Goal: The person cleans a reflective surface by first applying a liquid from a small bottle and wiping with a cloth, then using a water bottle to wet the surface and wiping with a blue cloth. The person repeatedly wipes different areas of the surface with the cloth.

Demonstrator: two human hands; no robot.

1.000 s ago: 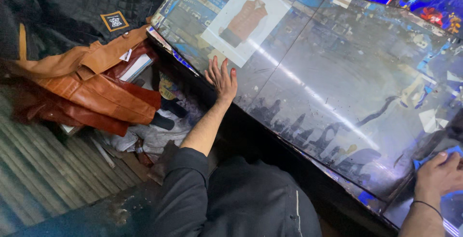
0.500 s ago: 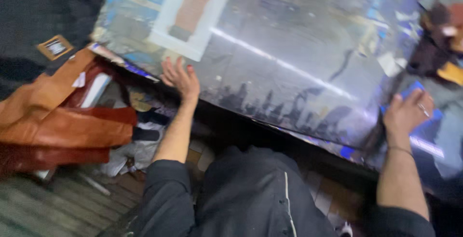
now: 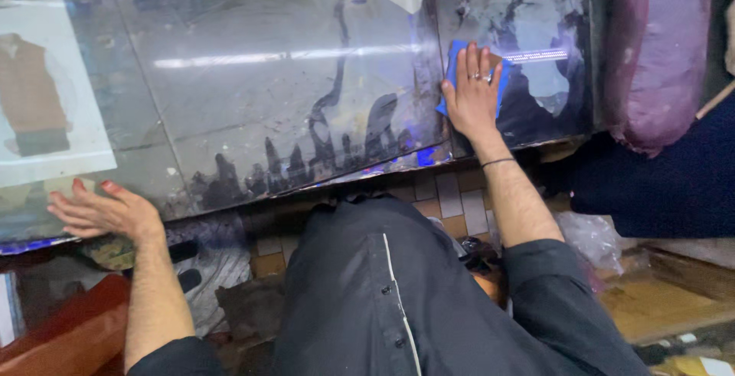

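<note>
Blue cloth [image 3: 453, 77] under flat right hand [image 3: 472, 99], fingers spread, left hand [image 3: 99, 211] spread on glossy tabletop [image 3: 253, 77]

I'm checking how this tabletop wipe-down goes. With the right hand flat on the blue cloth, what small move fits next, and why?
Probably slide the right hand and blue cloth leftward across the glass tabletop: smears and dark streaks cover the glass there, and the left hand rests flat at the near edge.

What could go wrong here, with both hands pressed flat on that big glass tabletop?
The glass top looks scratched and seamed; leaning on it could crack it. The left hand rests at its near edge, which might cut or slip. The blue cloth under the right hand may slide on the smooth surface.
</note>
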